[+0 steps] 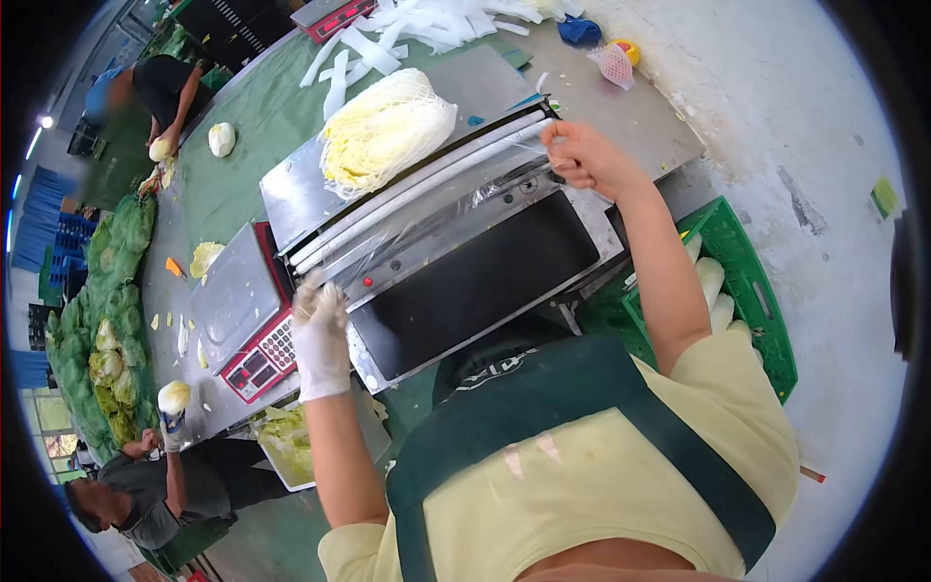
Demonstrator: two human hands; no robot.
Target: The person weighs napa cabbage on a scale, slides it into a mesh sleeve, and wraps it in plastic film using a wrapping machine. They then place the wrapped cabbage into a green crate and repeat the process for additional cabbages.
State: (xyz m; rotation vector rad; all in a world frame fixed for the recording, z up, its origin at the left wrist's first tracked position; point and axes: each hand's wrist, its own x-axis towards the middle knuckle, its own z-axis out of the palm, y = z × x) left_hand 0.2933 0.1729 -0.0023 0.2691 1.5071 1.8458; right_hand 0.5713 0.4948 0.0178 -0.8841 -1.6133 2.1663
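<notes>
A sheet of clear film (436, 209) stretches across the wrapping machine (475, 281) between my two hands. My left hand (322, 330), in a white glove, pinches the film's edge at the machine's left end. At the right end my bare right hand (587, 160) has its fingers curled on the film's other edge. Just behind the film roller (417, 194), a pale yellow cabbage in a white foam net (386, 133) lies on the metal plate (291, 199). The machine's black pad (475, 286) is between my arms.
A red scale (257, 359) stands left of the machine. White foam nets (417, 34) lie at the back. A green crate (766, 310) with pale vegetables is at the right. Two people handle cabbages at the left, near green net sacks (121, 252).
</notes>
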